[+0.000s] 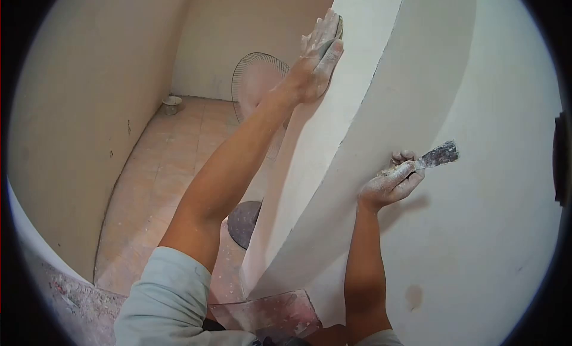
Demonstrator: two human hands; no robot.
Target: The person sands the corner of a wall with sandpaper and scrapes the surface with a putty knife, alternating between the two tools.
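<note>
White wall (325,131) | I see left hand (319,60), fingers extended around a dark pad (326,48) against its narrow face | right hand (390,184), fingers pinching the scraper (440,155), blade outward | step looks like smoothing; next stroke calls for even pressure

Chalky white over pale cream and dusty pink
White smears mottle the left hand (318,63) and right hand (390,186); the scraper (440,155) has a dark grey blade flecked with white, the pad (340,28) is grey-green; cream-white wall edge (333,125) at upper centre, beige wall (89,107) at left, pinkish-tan floor tiles (179,161) left of centre, pale grey-blue sleeve (164,292) at lower left, brownish stain (414,297) at lower right
</note>
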